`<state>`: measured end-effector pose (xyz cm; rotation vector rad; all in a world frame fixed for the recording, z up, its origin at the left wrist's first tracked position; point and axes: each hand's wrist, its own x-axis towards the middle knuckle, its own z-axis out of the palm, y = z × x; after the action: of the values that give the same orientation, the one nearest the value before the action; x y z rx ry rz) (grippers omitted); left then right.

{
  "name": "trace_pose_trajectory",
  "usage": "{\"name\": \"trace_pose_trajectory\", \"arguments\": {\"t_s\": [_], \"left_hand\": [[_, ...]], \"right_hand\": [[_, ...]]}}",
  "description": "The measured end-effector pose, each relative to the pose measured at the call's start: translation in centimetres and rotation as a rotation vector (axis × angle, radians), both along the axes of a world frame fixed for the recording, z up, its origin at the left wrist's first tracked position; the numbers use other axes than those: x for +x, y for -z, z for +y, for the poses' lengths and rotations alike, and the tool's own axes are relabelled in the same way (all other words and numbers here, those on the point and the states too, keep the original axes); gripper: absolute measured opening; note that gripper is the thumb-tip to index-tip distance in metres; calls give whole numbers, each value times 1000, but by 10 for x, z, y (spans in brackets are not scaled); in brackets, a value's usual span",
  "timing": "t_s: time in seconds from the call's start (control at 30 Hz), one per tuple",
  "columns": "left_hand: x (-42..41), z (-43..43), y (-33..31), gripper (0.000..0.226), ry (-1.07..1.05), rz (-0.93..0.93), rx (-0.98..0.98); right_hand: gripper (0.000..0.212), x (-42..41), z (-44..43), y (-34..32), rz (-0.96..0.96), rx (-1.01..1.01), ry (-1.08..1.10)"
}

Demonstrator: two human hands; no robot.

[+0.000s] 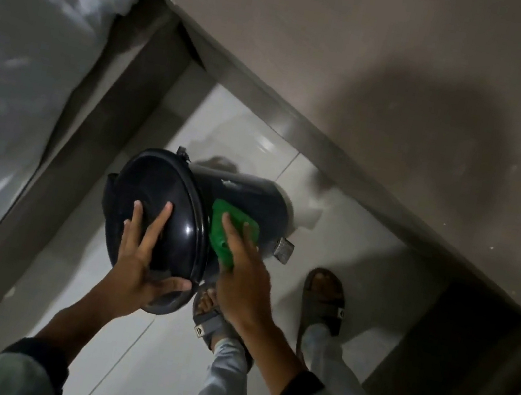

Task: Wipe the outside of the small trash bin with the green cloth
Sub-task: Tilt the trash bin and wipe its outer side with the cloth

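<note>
Left hand (139, 266) spread flat on bin lid (158, 214) | right hand (241, 277) flat, pressing green cloth (229, 226) on bin side (252, 196)

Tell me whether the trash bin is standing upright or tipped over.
Tipped. The trash bin lies on its side, lid facing the camera under the left hand, while the right hand presses the green cloth on its wall.
</note>
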<state>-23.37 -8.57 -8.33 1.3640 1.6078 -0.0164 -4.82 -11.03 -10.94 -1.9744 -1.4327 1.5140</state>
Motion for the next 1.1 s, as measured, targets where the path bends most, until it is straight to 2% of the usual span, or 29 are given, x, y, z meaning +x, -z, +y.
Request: {"name": "trace_pose_trajectory", "arguments": {"t_s": [0.07, 0.17, 0.23, 0.3, 0.37, 0.43, 0.53, 0.6, 0.67, 0.77, 0.87, 0.93, 0.97, 1.03, 1.1], "left_hand": [[-3, -3, 1, 124, -31, -11, -29], [-11, -10, 6, 125, -40, -19, -48], [-14, -12, 8, 125, -20, -16, -35], [-14, -12, 10, 124, -5, -22, -26], [-13, -13, 9, 122, 17, -28, -21], [-10, -14, 9, 123, 15, -30, -20], [-4, -12, 7, 121, 39, -9, -18], [-3, -9, 6, 119, 69, 1, -20], [-3, -9, 6, 118, 82, 3, -21], [-9, -12, 10, 117, 69, -5, -16], [-16, -15, 15, 116, 67, -9, -17], [-17, -13, 17, 116, 82, -18, -14], [-17, -11, 17, 116, 85, -28, -17], [-13, -3, 15, 119, 93, -27, -34], [-10, 5, 11, 125, 40, -35, -70]], "right_hand": [[70, -2, 5, 15, -23, 25, -14], [84, 14, 26, 63, -86, -142, 98], [76, 32, 47, 97, -103, -250, 179], [57, 52, 70, 118, -51, -334, 268], [50, 61, 88, 125, -23, -425, 240], [50, 58, 102, 110, 63, -390, 121], [56, 40, 102, 63, 314, -155, -73], [61, 32, 82, 37, 440, -67, -137], [60, 37, 62, 31, 436, -67, -100], [54, 46, 57, 63, 292, -142, 13], [45, 62, 90, 109, 229, -287, 200], [41, 71, 116, 139, 201, -454, 228], [40, 68, 128, 146, 180, -500, 180], [40, 53, 152, 138, 148, -452, 14], [39, 28, 164, 106, 307, -377, -17]]}}
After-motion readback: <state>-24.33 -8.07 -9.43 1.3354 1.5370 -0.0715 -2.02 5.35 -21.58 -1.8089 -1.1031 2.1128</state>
